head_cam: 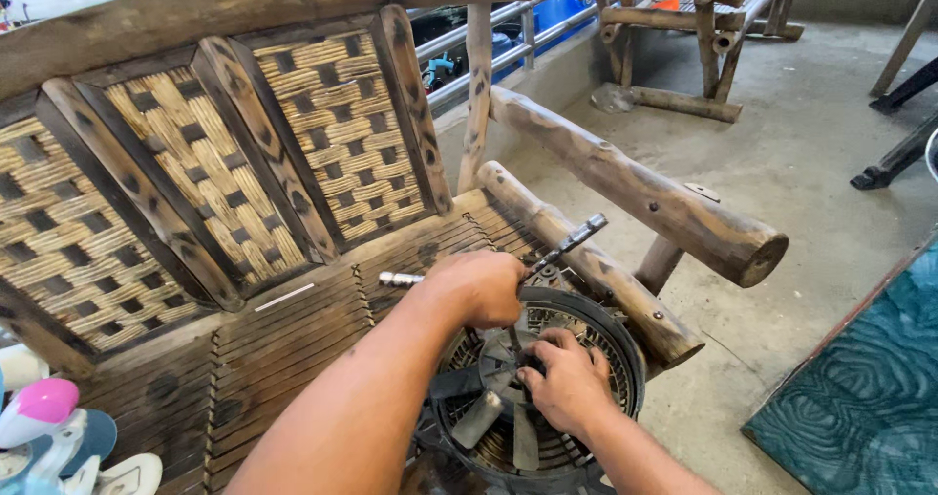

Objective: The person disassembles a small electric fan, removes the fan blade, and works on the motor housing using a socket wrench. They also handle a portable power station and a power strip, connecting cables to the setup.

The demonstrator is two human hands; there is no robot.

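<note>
Clamping down on the cross-bar of a T-handle wrench (547,260), the left hand (479,285) is clenched tight over the middle of the tool, knuckles up, with 1 chromed end of the bar poking out to the left and the other, a darker socket end, angling up to the right. The shaft drops from under that fist toward the hub of a black round fan (537,387). The right hand (567,378) is lower, fingers curled and pressed onto the hub and the root of a blade, grasping the fan's centre to steady it; whether it pinches something small there I cannot tell.

The fan lies flat, face up, on the slatted seat of a rustic wooden bench (293,329), tucked into the corner beside the log armrest (635,192), its rim nearly against the lower rail. For a clean turn here, I would judge the shaft needs to stay square to the hub, with the lower hand locking the blades so they cannot spin with the fastener. The plastic blades look thin, so pressure belongs near the hub, not the tips.

Further out: woven backrest panels (195,172) behind the seat, a pink and white plastic object (44,427) at the bench's left end, another log frame (684,36) across the concrete floor (811,163), and a teal patterned surface (870,378) at the right.
</note>
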